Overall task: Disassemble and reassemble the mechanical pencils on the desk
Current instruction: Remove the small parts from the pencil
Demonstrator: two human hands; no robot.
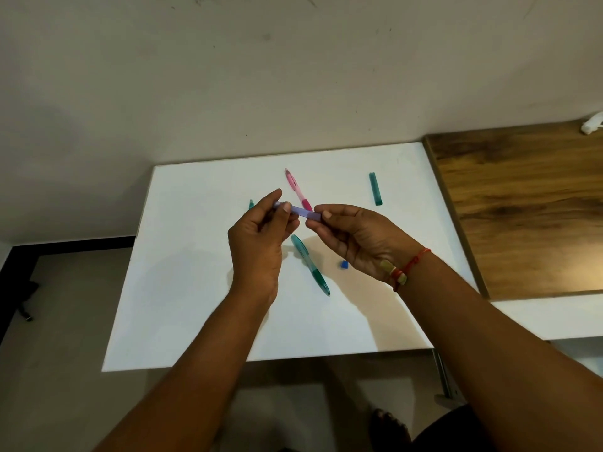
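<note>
While your left hand (pixel 257 243) and right hand (pixel 355 239) pinch opposite ends of the translucent purple plastic pencil barrel (pixel 301 212) (above the white desk (pixel 195 288)), a teal plastic mechanical pencil (pixel 310 264) lies at its 6 o'clock.

On the desk (pixel 195 321), the far pencil (pixel 298 190) lies in the far half, about midway between the left and right edges. The near pencil (pixel 310 264) lies at the centre, its tip toward the near right corner. A loose barrel (pixel 375 188) lies toward the far right corner, well apart from both pencils. A small tip piece (pixel 251 203) sits left of the far pencil, partly hidden behind the left hand (pixel 257 243). A small block (pixel 344 264) sits just right of the near pencil, beside the right hand (pixel 355 239). Above the centre, a held barrel (pixel 300 211) runs left to right — each hand pinches one end. A wooden top (pixel 522 207) adjoins the desk's right edge.
</note>
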